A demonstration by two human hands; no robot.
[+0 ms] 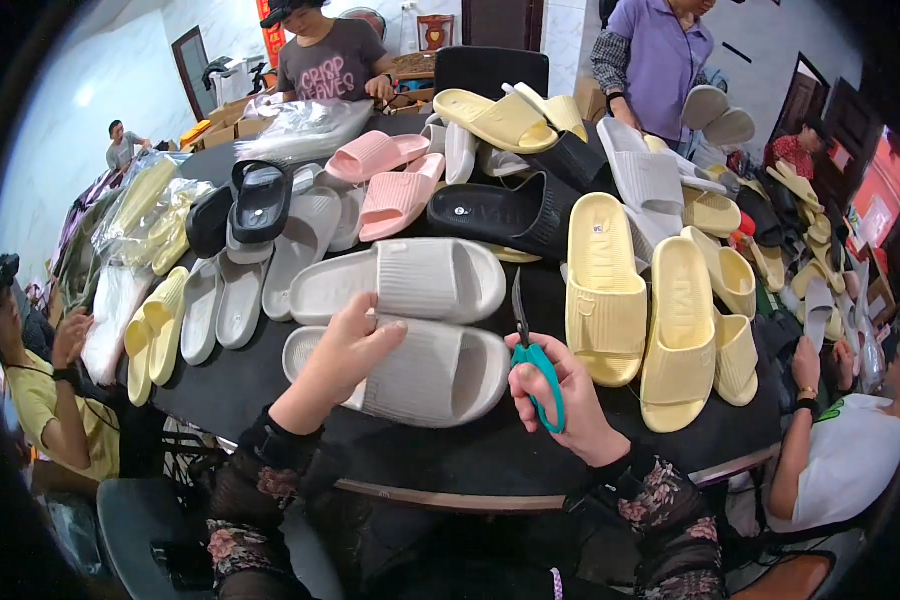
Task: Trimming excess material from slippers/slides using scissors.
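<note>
Pale grey slides (pixel 442 281), scissors (pixel 538 358) just off to their right
They lie side by side on the worktop (pixel 450 455), long axes left-to-right. Left hand (pixel 345 345) is nearer, over them, can't tell if that grip's pinching anything; right hand (pixel 575 405) has its grip round the scissors' teal handles. Yellow slides (pixel 605 310) sit further right.
</note>
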